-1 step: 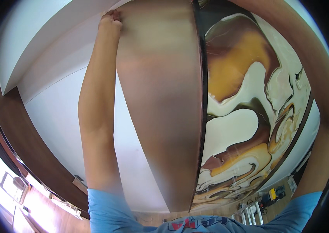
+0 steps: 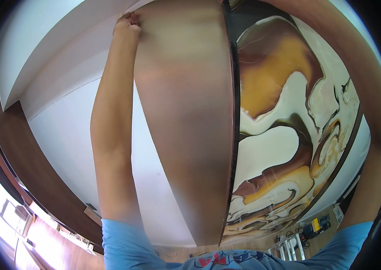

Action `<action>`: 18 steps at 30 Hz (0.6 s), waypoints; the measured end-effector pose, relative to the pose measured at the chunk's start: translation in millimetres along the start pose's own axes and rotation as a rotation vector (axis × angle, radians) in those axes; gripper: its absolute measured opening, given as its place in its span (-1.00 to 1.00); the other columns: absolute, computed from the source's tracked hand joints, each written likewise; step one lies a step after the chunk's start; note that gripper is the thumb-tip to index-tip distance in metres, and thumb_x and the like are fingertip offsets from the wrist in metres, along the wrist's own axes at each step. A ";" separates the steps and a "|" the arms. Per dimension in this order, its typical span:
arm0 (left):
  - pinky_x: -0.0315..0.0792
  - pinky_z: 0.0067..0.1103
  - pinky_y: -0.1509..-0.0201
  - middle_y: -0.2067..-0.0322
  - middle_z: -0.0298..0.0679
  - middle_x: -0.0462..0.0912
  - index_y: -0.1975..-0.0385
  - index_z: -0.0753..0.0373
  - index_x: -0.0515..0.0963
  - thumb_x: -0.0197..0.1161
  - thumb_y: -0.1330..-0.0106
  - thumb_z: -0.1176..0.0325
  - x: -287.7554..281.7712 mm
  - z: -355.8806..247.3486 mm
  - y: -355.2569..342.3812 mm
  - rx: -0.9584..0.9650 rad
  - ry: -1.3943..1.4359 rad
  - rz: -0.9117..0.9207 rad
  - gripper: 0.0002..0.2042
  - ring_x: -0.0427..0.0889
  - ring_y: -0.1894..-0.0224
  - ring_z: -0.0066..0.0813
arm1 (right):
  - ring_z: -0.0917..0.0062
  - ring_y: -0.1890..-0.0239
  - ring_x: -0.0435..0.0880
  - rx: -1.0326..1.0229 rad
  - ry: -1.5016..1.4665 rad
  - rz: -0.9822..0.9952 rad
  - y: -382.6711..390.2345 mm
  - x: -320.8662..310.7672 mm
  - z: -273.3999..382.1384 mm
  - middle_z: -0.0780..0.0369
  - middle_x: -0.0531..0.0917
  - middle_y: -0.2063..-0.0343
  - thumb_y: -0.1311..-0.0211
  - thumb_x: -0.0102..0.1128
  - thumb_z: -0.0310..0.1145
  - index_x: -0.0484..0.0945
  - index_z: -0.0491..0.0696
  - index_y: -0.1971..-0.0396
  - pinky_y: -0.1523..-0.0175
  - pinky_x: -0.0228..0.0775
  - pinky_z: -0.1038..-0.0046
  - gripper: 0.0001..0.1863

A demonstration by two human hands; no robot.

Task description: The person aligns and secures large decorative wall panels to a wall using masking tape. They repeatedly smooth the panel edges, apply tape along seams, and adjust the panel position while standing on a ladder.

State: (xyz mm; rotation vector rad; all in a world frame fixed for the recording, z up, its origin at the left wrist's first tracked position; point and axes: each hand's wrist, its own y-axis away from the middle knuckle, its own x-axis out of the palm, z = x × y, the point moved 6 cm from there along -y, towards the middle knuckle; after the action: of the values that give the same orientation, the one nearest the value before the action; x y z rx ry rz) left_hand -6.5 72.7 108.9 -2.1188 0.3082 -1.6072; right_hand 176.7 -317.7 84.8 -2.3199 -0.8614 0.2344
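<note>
My left hand (image 2: 127, 23) is raised high at the far end of my outstretched arm, beside the upper left edge of a smooth brown panel (image 2: 186, 112). Its fingers are curled closed; whatever may be in them is too small to make out. The panel is blurred, tapers downward and ends on the right at a dark upright edge strip (image 2: 234, 108). Beyond that strip stands a glossy marbled panel (image 2: 269, 148) in cream, amber and brown. My right arm (image 2: 366, 76) curves up along the right rim and over that panel's upper side; its hand lies outside the picture.
White wall (image 2: 64, 121) and a dark brown band (image 2: 42, 157) lie to the left. A bright window (image 2: 3, 216) shows at lower left. On the wooden floor at lower right are a metal ladder (image 2: 289, 247) and a black and yellow tool (image 2: 319, 225).
</note>
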 end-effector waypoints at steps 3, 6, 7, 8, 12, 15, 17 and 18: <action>0.74 -0.59 0.32 0.18 -0.02 0.68 0.06 0.41 0.48 0.18 -0.48 0.64 0.3 -7.4 -11.7 -0.038 0.030 0.108 -0.88 0.76 0.25 -0.27 | 0.26 0.24 0.81 0.002 -0.018 0.027 -4.4 -4.2 -3.7 0.10 0.79 0.29 -0.47 0.13 -0.36 0.58 0.18 -0.36 0.17 0.67 0.23 -0.51; 0.71 -0.55 0.31 0.20 -0.01 0.68 0.02 0.39 0.44 0.18 -0.46 0.64 -1.7 -13.5 -7.2 -0.069 0.072 0.082 -0.83 0.75 0.25 -0.27 | 0.24 0.24 0.80 -0.043 -0.103 -0.045 2.2 -12.5 -4.5 0.08 0.78 0.30 -0.47 0.17 -0.30 0.60 0.15 -0.33 0.14 0.67 0.21 -0.54; 0.67 -0.54 0.32 0.21 -0.02 0.68 0.02 0.39 0.43 0.20 -0.45 0.63 -3.8 -15.5 -3.3 -0.090 0.098 0.039 -0.82 0.74 0.27 -0.28 | 0.23 0.23 0.80 -0.067 -0.127 -0.081 8.0 -15.5 -4.6 0.07 0.77 0.29 -0.47 0.19 -0.28 0.60 0.15 -0.33 0.13 0.66 0.21 -0.55; 0.64 -0.53 0.31 0.23 -0.03 0.68 0.03 0.38 0.44 0.22 -0.44 0.62 -3.0 -18.8 1.2 -0.097 0.103 0.046 -0.82 0.72 0.28 -0.29 | 0.22 0.22 0.79 -0.091 -0.151 -0.117 12.6 -18.9 -5.0 0.06 0.77 0.28 -0.46 0.21 -0.26 0.60 0.15 -0.32 0.12 0.66 0.20 -0.55; 0.56 -0.51 0.29 0.25 -0.07 0.68 0.06 0.36 0.48 0.31 -0.42 0.53 1.0 -25.5 15.5 -0.170 0.125 0.129 -0.81 0.67 0.30 -0.34 | 0.19 0.19 0.79 -0.049 -0.099 -0.121 19.6 -17.2 -12.8 0.03 0.75 0.21 -0.46 0.24 -0.22 0.60 0.18 -0.32 0.09 0.65 0.17 -0.54; 0.50 -0.56 0.35 0.19 -0.18 0.68 0.02 0.30 0.51 0.31 -0.43 0.48 2.4 -29.0 19.1 -0.140 0.020 0.219 -0.80 0.68 0.25 -0.37 | 0.17 0.17 0.78 -0.041 -0.131 -0.074 18.4 -8.9 -17.6 0.03 0.74 0.19 -0.47 0.22 -0.22 0.59 0.20 -0.33 0.09 0.65 0.17 -0.54; 0.45 -0.59 0.39 0.16 -0.23 0.68 0.01 0.28 0.53 0.31 -0.45 0.44 2.1 -29.1 19.3 -0.081 -0.036 0.226 -0.80 0.70 0.22 -0.37 | 0.17 0.18 0.78 -0.081 -0.176 -0.130 23.3 -7.1 -16.7 0.03 0.73 0.21 -0.49 0.21 -0.21 0.58 0.21 -0.34 0.10 0.64 0.17 -0.55; 0.44 -0.59 0.40 0.15 -0.22 0.69 0.02 0.28 0.54 0.32 -0.47 0.42 0.4 -30.0 20.1 -0.043 -0.045 0.204 -0.81 0.71 0.22 -0.36 | 0.16 0.18 0.78 -0.063 -0.173 -0.110 23.3 -4.4 -17.9 0.03 0.73 0.21 -0.49 0.20 -0.21 0.58 0.21 -0.34 0.11 0.64 0.17 -0.55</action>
State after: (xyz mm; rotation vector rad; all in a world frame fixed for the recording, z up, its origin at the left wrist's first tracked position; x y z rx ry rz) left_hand -33.0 48.4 105.8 -2.0766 0.5302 -1.4464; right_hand 192.1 -343.1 83.8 -2.3268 -1.0930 0.3694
